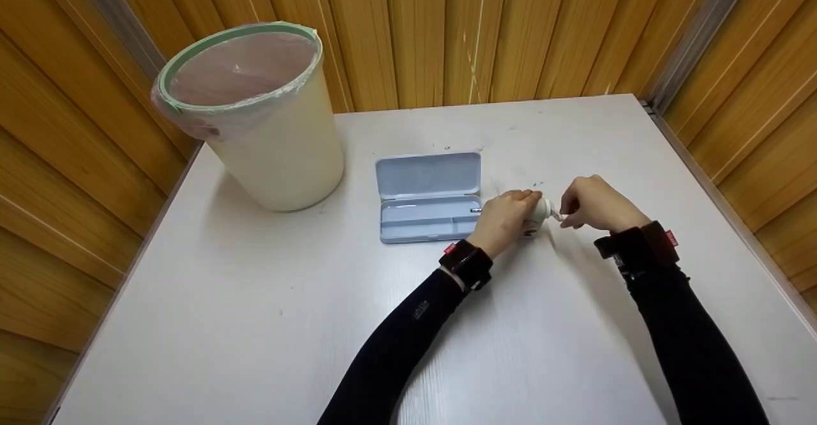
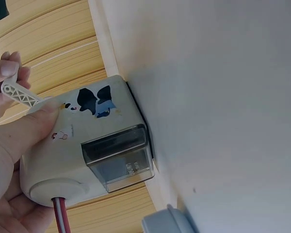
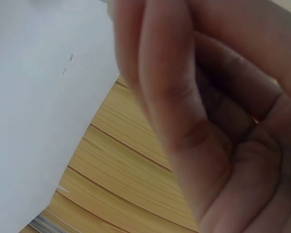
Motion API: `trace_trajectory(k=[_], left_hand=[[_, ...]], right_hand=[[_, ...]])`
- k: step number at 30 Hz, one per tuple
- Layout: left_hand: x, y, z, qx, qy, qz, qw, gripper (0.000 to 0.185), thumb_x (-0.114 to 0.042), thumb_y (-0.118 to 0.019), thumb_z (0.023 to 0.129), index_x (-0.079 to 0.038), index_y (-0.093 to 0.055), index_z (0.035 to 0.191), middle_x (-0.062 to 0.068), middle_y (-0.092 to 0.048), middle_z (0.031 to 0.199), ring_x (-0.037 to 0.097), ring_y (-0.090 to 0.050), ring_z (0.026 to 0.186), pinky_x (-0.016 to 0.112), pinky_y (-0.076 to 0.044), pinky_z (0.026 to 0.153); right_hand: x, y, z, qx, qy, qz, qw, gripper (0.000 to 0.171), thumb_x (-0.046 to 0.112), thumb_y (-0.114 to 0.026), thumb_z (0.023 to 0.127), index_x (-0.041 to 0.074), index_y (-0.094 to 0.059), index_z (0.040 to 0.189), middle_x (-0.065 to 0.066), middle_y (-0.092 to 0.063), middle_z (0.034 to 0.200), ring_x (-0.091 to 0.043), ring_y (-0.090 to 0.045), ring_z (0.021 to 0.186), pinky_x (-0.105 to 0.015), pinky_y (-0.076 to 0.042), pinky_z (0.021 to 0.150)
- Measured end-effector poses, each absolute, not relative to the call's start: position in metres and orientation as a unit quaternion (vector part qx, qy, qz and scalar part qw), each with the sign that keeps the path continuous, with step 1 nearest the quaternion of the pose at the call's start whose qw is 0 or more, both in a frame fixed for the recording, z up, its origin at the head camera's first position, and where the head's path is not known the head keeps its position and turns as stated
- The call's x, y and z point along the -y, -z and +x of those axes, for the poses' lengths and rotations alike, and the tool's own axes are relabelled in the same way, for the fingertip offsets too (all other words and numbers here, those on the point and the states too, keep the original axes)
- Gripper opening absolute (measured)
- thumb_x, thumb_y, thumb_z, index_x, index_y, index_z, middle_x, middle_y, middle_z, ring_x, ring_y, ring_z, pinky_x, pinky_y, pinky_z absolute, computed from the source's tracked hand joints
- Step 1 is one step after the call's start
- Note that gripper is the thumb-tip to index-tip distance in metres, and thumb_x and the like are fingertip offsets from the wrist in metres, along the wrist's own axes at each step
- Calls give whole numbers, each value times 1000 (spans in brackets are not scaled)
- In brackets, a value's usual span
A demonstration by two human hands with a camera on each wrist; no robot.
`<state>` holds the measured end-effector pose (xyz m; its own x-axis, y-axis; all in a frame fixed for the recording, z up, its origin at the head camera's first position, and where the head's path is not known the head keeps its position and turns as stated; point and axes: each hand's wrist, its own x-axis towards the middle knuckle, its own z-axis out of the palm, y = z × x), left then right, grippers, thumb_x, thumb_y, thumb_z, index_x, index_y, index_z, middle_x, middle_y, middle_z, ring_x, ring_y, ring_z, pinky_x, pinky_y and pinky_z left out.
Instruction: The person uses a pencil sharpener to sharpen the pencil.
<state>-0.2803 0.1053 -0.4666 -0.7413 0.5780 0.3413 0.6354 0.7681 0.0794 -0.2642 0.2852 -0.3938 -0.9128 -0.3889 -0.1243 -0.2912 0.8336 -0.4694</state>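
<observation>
The pencil sharpener [image 2: 94,145] is a small boxy unit of smooth off-white plastic with rounded corners, a cow-patch sticker on one face and a clear, smoke-tinted shavings drawer set into its side. It stands on the matte white table [image 1: 255,323], right of centre and nearer the far edge than the near one. A red-and-white pencil [image 2: 60,216] enters the round collar at one end; a white, lattice-ribbed crank handle [image 2: 22,94] projects from the opposite end. The long axis of the sharpener runs roughly left to right across the table, pencil end toward the left edge, crank end toward the right edge.

The left hand [image 1: 504,217] wraps around the sharpener body, fingers curled over it. The right hand [image 1: 590,203] pinches the crank handle between its fingertips.

Just left of the sharpener lies an open, pale blue, hinged pencil case [image 1: 427,196] with rounded corners. A cream plastic bin [image 1: 274,131] lined with a thin translucent bag stands near the far left corner.
</observation>
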Motion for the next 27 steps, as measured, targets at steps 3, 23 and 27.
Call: trace_trajectory(k=[3, 23, 27], left_hand=[[-105, 467, -280, 928, 97, -328, 146, 49, -26, -76, 85, -18, -62, 132, -7, -69, 124, 10, -66, 110, 23, -58, 86], [-105, 467, -282, 925, 109, -334, 145, 49, -26, -75, 86, -17, -62, 133, -4, -69, 126, 12, -67, 112, 24, -58, 88], [-105, 468, -282, 923, 103, -335, 156, 48, -25, -76, 86, -17, -63, 131, -5, -69, 125, 12, -66, 112, 24, -58, 88]], right_hand=[[-285, 393, -264, -953, 224, -179, 92, 7, -2, -79, 73, -2, -72, 73, -5, -68, 65, -12, -59, 58, -25, -47, 54], [-275, 394, -272, -964, 213, -148, -49, 6, -2, -75, 81, -7, -72, 80, -22, -70, 77, -34, -66, 73, -46, -53, 67], [-273, 402, -278, -963, 211, -141, -91, 8, -1, -75, 81, -8, -71, 81, -24, -71, 79, -40, -66, 76, -52, -54, 71]])
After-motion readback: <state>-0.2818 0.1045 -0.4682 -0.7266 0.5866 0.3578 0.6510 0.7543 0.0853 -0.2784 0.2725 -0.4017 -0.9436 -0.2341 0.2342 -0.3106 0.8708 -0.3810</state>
